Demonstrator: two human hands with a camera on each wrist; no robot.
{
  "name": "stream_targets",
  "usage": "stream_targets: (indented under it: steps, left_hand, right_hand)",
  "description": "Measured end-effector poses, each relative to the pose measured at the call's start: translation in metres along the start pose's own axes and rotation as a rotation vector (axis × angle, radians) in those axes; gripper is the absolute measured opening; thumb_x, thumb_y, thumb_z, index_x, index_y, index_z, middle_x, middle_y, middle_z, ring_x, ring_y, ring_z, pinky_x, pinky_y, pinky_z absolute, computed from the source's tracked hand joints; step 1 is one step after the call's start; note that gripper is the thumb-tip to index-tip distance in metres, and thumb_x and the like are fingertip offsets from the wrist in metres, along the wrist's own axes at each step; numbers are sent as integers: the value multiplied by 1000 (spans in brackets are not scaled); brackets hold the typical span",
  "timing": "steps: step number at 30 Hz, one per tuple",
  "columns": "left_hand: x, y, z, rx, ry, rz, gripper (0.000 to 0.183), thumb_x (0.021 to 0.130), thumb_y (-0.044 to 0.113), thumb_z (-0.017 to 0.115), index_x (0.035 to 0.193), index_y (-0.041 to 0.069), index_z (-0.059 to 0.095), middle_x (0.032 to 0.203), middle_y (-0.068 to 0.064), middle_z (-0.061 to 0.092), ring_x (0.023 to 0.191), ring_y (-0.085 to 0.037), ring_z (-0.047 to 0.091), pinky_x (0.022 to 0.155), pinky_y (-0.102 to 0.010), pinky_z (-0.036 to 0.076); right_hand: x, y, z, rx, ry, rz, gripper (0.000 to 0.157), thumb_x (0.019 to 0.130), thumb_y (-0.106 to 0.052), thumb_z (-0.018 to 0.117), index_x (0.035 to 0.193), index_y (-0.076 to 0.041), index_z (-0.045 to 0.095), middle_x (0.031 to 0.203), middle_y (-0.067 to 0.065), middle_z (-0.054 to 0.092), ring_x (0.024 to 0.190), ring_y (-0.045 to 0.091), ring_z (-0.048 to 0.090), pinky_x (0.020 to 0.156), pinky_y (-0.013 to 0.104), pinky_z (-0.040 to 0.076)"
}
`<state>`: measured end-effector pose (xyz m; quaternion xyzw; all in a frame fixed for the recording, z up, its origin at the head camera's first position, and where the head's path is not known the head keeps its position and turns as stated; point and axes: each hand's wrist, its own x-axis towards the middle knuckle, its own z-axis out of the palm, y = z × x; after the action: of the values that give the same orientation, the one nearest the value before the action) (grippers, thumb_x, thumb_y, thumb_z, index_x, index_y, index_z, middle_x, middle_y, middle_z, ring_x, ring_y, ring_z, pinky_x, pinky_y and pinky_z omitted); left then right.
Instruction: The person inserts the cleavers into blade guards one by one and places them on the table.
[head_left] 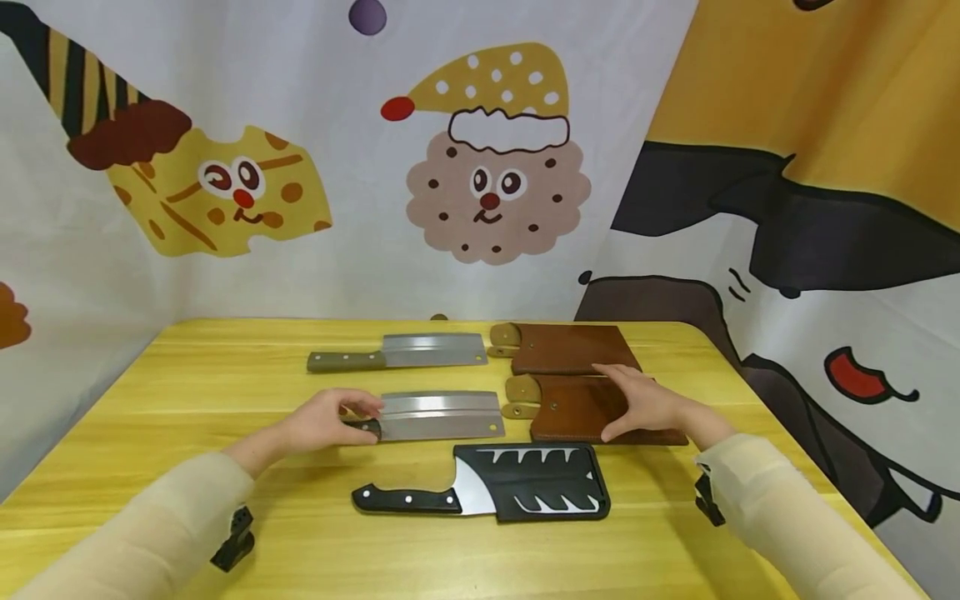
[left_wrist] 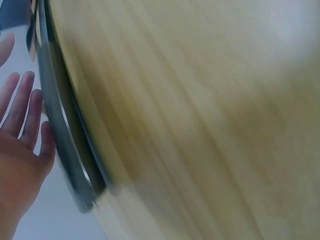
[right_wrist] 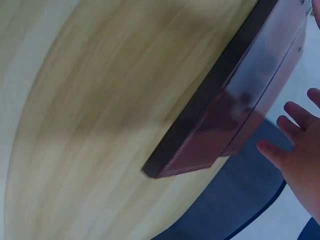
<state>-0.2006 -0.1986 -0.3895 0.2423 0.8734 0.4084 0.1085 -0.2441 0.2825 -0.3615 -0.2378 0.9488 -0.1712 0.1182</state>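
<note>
My left hand [head_left: 330, 418] hovers at the dark handle of the nearer bare cleaver [head_left: 442, 417], fingers extended. The left wrist view has the fingers beside the handle [left_wrist: 70, 130], not wrapped round it; whether they touch it I cannot tell. Over the nearer brown leather sheath [head_left: 577, 408] is my right hand [head_left: 648, 404], thumb and fingers spread apart. In the right wrist view a gap shows between that hand [right_wrist: 305, 155] and the sheath [right_wrist: 215, 115]. Both brown sheaths lie flat, each just right of a bare cleaver.
Behind lie a second cleaver [head_left: 431, 350] with an olive handle and another brown sheath [head_left: 573, 348]. In front, a black-handled knife [head_left: 408, 499] sits in a black-and-white blade guard [head_left: 551, 483]. The yellow wooden table [head_left: 315, 550] ends against a cartoon-printed curtain [head_left: 360, 283].
</note>
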Motion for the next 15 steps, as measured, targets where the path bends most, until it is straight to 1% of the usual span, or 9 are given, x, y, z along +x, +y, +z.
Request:
stream_targets:
  steps: [4, 7, 11, 15]
  left_hand:
    - [-3, -11, -5, 9, 31, -4, 48, 79, 22, 75, 117, -2, 60, 107, -14, 69, 99, -28, 61, 85, -42, 47]
    - [-5, -20, -8, 12, 42, -16, 47, 78, 21, 76, 115, -4, 61, 105, -14, 69, 97, -27, 62, 82, -35, 49]
    - [-7, -27, -10, 7, 41, -40, 48, 77, 20, 76, 115, -5, 61, 105, -15, 68, 96, -25, 62, 79, -27, 49]
    - [-8, -30, -12, -5, 30, -62, 47, 75, 20, 78, 112, -4, 63, 104, -15, 68, 95, -23, 61, 78, -24, 49]
  right_hand:
    - [2, 12, 0, 13, -20, 15, 110, 65, -43, 83, 145, 3, 23, 145, 32, 25, 131, 53, 25, 98, 67, 29]
    - [2, 19, 1, -4, -37, 27, 111, 65, -44, 83, 146, 3, 22, 145, 33, 25, 130, 54, 25, 98, 69, 26]
    - [2, 24, 3, -38, -63, 50, 112, 64, -46, 82, 145, 4, 23, 143, 35, 27, 129, 55, 25, 97, 70, 25]
    - [3, 26, 4, -48, -70, 57, 113, 63, -47, 83, 145, 4, 24, 143, 36, 26, 129, 57, 24, 97, 71, 25]
